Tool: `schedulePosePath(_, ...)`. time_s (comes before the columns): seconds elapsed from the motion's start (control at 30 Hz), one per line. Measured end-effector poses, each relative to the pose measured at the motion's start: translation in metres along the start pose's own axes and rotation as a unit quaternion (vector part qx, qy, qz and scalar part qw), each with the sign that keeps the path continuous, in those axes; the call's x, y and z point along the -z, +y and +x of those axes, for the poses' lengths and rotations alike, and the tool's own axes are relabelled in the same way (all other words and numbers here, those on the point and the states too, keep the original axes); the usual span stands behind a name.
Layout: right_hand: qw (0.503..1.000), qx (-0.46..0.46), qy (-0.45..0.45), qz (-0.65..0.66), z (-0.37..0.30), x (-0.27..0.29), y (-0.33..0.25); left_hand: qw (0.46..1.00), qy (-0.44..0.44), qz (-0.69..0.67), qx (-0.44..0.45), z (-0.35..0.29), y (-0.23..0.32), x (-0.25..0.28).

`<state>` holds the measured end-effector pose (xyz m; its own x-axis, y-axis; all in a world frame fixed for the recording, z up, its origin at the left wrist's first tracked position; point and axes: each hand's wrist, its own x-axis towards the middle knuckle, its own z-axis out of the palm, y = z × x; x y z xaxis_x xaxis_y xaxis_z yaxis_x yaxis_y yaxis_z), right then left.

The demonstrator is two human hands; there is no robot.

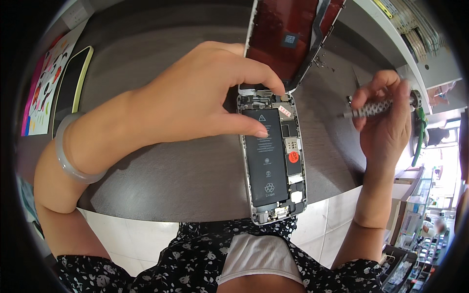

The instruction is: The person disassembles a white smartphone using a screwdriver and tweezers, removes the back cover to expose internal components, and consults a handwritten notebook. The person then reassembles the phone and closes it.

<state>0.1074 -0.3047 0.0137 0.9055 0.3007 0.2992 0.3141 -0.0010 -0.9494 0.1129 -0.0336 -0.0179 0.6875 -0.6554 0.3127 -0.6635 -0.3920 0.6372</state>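
An opened phone (pixel 294 168) lies at the table's front edge, its black battery (pixel 264 171) and inner boards exposed. Its screen (pixel 273 53) is raised at the far end, with the reddish back side showing. My left hand (pixel 195 93) reaches over from the left. Its index finger passes in front of the screen to the phone's top end, while other fingers disappear behind the screen. The left thumb rests over the battery. To the right, apart from the phone, my right hand (pixel 388 129) holds a screwdriver (pixel 375 108) with a knurled metal handle, its tip toward the phone.
Small screws (pixel 320 61) lie on the dark table (pixel 161 185) beyond the phone. At the far left are another phone with a yellow-green edge (pixel 73 78) and a colourful printed sheet (pixel 46 93). A white shelf (pixel 405 39) borders the right side, near a green strap (pixel 419 136).
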Motion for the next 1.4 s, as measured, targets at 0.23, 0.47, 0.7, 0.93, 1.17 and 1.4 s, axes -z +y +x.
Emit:
schedulePosePath(0.23, 0.992, 0.030, -0.036, -0.120, 0.011, -0.024, -0.013, 0.998, 0.035, -0.026, -0.034, 0.001, -0.004, -0.004)
schedulePosePath(0.47, 0.927, 0.218, -0.164, -0.258, -0.004, -0.005, 0.001, 0.998, 0.040, -0.027, -0.051, 0.003, -0.005, -0.005)
schedulePosePath(0.7, 0.923, 0.199, -0.147, -0.295, -0.020, -0.006, -0.002, 0.998, 0.037, -0.030, -0.035, 0.004, -0.002, -0.006)
schedulePosePath(0.93, 0.917, 0.201, -0.155, -0.307, -0.021, -0.009, 0.002, 0.998, 0.035, -0.015, -0.047, 0.005, -0.003, -0.005)
schedulePosePath(1.17, 0.906, 0.262, -0.134, -0.304, -0.029, -0.008, 0.011, 0.998, 0.030, -0.014, -0.049, 0.007, 0.000, -0.007)
schedulePosePath(1.4, 0.956, -0.095, -0.146, 0.236, -0.011, 0.004, 0.008, 0.999, 0.027, -0.011, -0.030, 0.008, 0.004, -0.007)
